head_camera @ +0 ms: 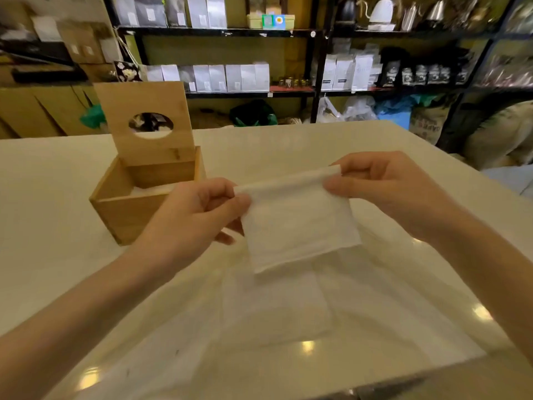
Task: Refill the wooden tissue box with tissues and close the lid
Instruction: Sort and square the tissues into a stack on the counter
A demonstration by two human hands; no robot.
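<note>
Now: tissue held up, box open

Head view: left hand and right hand each pinch a top corner of a folded white tissue above the counter. Wooden tissue box sits left, lid upright, tissues inside.

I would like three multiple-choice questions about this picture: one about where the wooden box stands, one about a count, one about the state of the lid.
1. Where is the wooden tissue box relative to the held tissue?
A. To its left
B. To its right
C. Under it

2. How many hands hold the tissue?
A. None
B. One
C. Two

3. The lid is:
A. Shut
B. Raised open
C. Lying on the table

Answers: 1 A, the box stands left of the tissue. 2 C, the left hand and right hand pinch its top corners. 3 B, the lid stands up behind the box.
</note>
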